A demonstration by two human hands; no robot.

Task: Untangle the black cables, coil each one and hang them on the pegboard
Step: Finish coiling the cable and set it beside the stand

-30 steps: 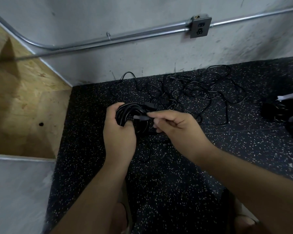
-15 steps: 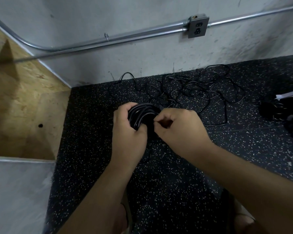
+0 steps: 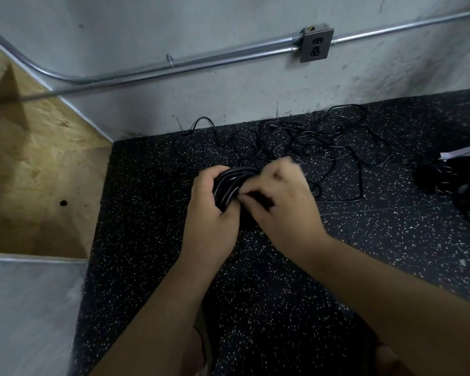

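My left hand (image 3: 209, 215) grips a coiled black cable (image 3: 227, 185) above the speckled black floor mat (image 3: 147, 240), fingers wrapped around the bundle. My right hand (image 3: 282, 204) is curled against the coil's right side and pinches part of the same cable; it is blurred and its fingertips hide the end it holds. Behind the hands, a tangle of thin black cables (image 3: 323, 142) lies loose on the mat near the wall. No pegboard is in view.
A grey wall carries a metal conduit (image 3: 174, 66) and an outlet box (image 3: 315, 45). A plywood panel (image 3: 33, 164) fills the left side. Dark gear with a white sheet (image 3: 451, 180) sits at the right edge. My feet show at the bottom.
My right hand, which pinched the cable end in front of the coil, has closed in against the coil. Both hands shifted slightly right and away from me.
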